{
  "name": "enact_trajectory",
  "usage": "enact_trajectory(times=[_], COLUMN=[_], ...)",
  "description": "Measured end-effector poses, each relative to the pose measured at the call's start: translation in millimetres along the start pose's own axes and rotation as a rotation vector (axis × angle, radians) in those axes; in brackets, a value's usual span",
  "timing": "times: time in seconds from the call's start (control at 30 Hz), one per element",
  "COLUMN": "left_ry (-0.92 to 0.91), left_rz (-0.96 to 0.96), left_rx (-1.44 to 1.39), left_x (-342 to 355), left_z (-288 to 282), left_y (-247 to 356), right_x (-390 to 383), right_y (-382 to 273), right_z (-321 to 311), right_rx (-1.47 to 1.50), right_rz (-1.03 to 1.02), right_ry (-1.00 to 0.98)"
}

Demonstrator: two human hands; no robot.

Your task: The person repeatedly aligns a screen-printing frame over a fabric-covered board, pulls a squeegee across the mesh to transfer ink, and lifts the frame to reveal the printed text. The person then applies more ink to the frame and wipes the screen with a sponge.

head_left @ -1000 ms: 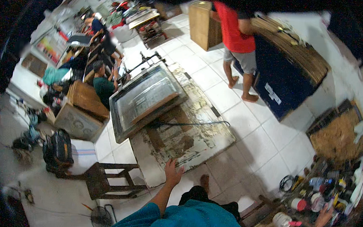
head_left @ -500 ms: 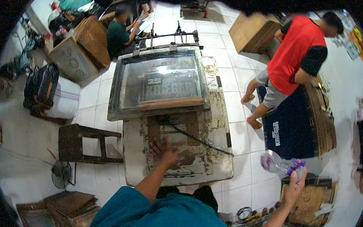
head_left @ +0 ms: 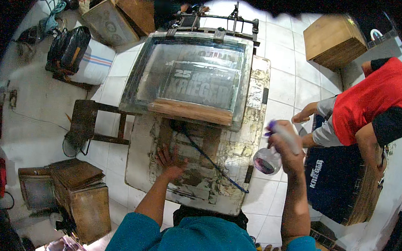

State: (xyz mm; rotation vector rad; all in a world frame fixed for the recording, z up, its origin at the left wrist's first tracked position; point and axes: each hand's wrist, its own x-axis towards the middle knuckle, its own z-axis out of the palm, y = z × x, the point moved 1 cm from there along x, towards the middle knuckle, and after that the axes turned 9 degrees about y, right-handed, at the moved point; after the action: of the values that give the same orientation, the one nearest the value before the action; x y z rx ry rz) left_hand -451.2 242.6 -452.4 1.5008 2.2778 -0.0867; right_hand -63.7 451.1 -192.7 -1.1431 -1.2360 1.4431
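My right hand is raised over the floor to the right of the board, gripping a clear spray bottle with a purple nozzle; motion smears it a little. With its fingers spread, my left hand rests on the stained, worn printing board. Hinged at the far end of that board is a screen-printing frame whose mesh carries large lettering. A wooden bar lies across the frame's near side. From beneath the frame a dark cord runs to the board's right edge.
At right, a person in a red top bends over a dark printed cloth. A wooden stool and a fan stand at left, cardboard boxes lower left. A large box sits far right.
My right hand has brought the spray bottle leftward and up, close to the board's right side. My left hand still lies spread on the board. The person in red bends lower, and my view has shifted.
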Motion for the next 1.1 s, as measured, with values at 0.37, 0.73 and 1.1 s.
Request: enact_trajectory(times=[0.37, 0.73, 1.1], left_ry=[0.012, -0.112, -0.146], left_rz=[0.011, -0.089, -0.139], left_rx=[-0.009, -0.009, 0.023], left_x=[2.7, 7.5, 0.3], left_z=[12.7, 17.3, -17.7], left_y=[-2.8, -9.4, 16.3], right_x=[-19.1, 33.9, 73.0], right_y=[5.9, 8.4, 18.4], right_z=[-21.1, -37.8, 12.8], right_rx=[-0.681, -0.559, -0.403], right_rz=[-0.375, -0.317, -0.291], right_ry=[-0.128, -0.205, -0.3])
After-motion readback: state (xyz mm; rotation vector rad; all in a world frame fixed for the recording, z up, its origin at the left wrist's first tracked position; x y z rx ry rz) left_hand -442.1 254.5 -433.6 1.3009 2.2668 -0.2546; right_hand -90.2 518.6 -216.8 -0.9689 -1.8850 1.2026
